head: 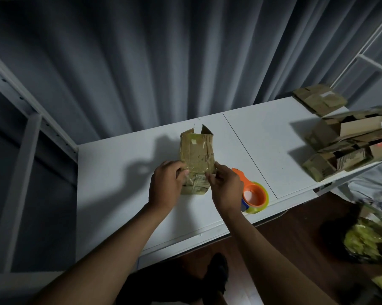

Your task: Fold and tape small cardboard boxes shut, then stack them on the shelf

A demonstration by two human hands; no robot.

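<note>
A small brown cardboard box [197, 153] lies on the white shelf board [124, 172], its far flaps standing open and clear tape across its near end. My left hand [167, 186] grips the box's near left side with curled fingers. My right hand [225, 186] pinches the near right edge, where the tape crosses. An orange tape dispenser [255, 195] with a yellow-green roll lies on the board just right of my right hand, partly hidden behind it.
A heap of several cardboard boxes [348, 146] fills the right end of the board. White shelf uprights [20, 164] stand at the left, with a grey curtain [163, 62] behind. A dark bag with yellow-green contents [361, 238] sits on the floor at the right.
</note>
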